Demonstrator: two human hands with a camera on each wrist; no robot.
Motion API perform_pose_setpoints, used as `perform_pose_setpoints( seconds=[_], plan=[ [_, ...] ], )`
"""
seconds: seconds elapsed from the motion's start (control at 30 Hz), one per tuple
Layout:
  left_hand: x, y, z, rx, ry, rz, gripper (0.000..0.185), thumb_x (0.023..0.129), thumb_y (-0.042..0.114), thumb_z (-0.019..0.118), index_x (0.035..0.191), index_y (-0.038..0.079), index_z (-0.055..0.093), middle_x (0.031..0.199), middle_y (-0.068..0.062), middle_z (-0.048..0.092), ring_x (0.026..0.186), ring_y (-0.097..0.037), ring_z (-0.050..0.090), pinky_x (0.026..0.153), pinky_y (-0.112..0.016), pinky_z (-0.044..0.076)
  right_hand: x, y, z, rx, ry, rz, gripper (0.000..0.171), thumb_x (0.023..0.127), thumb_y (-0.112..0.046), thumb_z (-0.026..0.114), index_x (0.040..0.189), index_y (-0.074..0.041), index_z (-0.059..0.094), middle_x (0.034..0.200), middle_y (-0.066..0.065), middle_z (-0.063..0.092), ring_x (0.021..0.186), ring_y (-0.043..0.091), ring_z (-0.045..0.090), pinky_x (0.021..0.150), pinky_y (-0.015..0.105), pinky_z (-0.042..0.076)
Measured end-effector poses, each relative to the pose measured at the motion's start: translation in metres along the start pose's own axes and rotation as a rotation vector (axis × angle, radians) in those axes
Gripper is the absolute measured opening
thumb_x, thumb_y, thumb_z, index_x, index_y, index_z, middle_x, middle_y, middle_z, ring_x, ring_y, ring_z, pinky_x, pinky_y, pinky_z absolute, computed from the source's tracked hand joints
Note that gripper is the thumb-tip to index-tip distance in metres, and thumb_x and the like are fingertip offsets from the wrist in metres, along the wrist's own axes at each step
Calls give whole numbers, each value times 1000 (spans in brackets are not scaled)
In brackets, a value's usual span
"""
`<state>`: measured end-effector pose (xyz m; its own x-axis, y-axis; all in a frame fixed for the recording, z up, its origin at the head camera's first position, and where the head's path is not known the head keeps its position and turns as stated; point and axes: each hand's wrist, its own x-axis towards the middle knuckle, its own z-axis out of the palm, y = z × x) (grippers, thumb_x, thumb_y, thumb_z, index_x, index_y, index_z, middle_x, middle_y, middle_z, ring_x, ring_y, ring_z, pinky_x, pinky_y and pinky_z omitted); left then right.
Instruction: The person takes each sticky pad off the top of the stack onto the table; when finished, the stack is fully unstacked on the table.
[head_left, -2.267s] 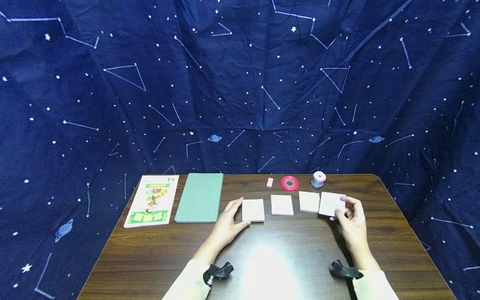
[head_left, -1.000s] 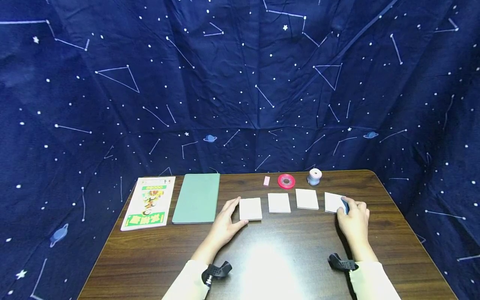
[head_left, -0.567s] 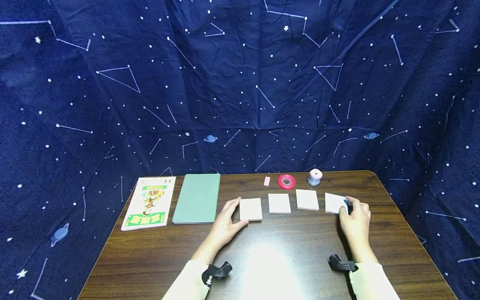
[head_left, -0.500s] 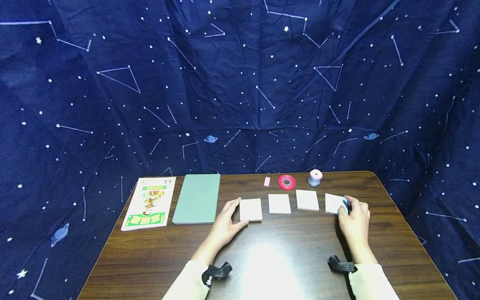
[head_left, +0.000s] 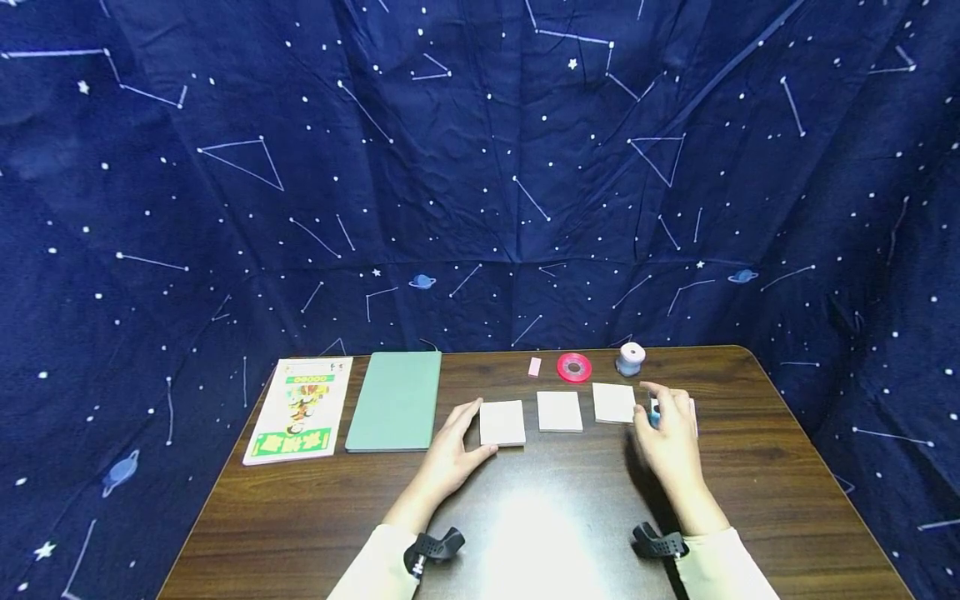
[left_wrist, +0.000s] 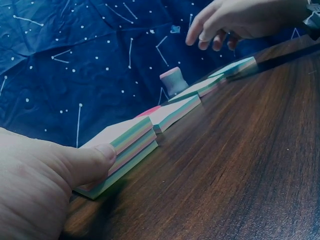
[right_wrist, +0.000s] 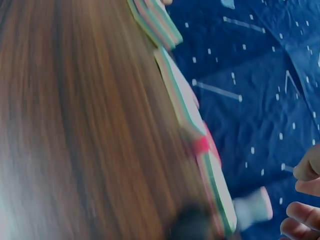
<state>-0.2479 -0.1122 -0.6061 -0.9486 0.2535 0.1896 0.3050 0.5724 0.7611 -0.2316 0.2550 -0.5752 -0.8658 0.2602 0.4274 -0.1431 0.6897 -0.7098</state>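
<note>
My left hand (head_left: 448, 454) grips the leftmost paper pad (head_left: 502, 422), thumb along its near edge and a finger at its far left corner. In the left wrist view this thicker pad (left_wrist: 120, 131) has a white top and edges striped in several colours. My right hand (head_left: 670, 437) hovers above the rightmost pad (head_left: 693, 414) and mostly covers it in the head view. Its fingers (left_wrist: 210, 25) are loosely bent with nothing in them. Between the two hands lie a second pad (head_left: 559, 412) and a third pad (head_left: 613, 403).
Behind the pads lie a small pink block (head_left: 535, 367), a red ring-shaped spool (head_left: 574, 367) and a pale pink-and-blue spool (head_left: 631, 358). To the left are a green notebook (head_left: 395, 401) and a booklet (head_left: 298, 410). A dark blue curtain (head_left: 480, 208) hangs behind the table (head_left: 300, 533).
My right hand first set the rightmost pad apart from its neighbour, then let go of it and moved up and left. The left hand has stayed on its pad.
</note>
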Motion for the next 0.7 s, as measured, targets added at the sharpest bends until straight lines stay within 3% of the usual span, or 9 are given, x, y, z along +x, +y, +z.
perform_pose_setpoints(
  seconds=[0.1, 0.33, 0.5, 0.7],
  plan=[
    [0, 0, 0, -2, -1, 4, 85, 93, 23, 87, 164, 3, 45, 161, -17, 54, 153, -38, 51, 127, -56, 41, -1, -11, 7, 11, -41, -26, 41, 94, -1, 73, 135, 0, 69, 112, 25, 57, 101, 33, 51, 86, 42, 37],
    [0, 0, -1, -4, -1, 6, 86, 93, 23, 88, 164, 3, 45, 161, -17, 53, 153, -38, 51, 127, -57, 42, 0, -35, 31, 24, -157, -59, 43, 94, -5, 76, 137, -4, 69, 122, 23, 61, 107, 36, 58, 93, 46, 46],
    [-1, -1, -1, 4, -3, 3, 85, 93, 24, 88, 164, 3, 46, 162, -18, 53, 152, -38, 52, 126, -57, 43, 5, -51, 51, 23, -243, -97, 41, 94, -7, 78, 134, -4, 70, 110, 19, 59, 101, 31, 53, 87, 43, 44],
    [-2, 1, -1, 2, -3, 6, 85, 93, 25, 88, 164, 3, 46, 161, -17, 54, 152, -39, 52, 125, -59, 43, 5, -70, 75, 24, -327, -186, 47, 91, -11, 83, 135, -6, 69, 114, 21, 63, 105, 34, 63, 91, 48, 53]
  ],
)
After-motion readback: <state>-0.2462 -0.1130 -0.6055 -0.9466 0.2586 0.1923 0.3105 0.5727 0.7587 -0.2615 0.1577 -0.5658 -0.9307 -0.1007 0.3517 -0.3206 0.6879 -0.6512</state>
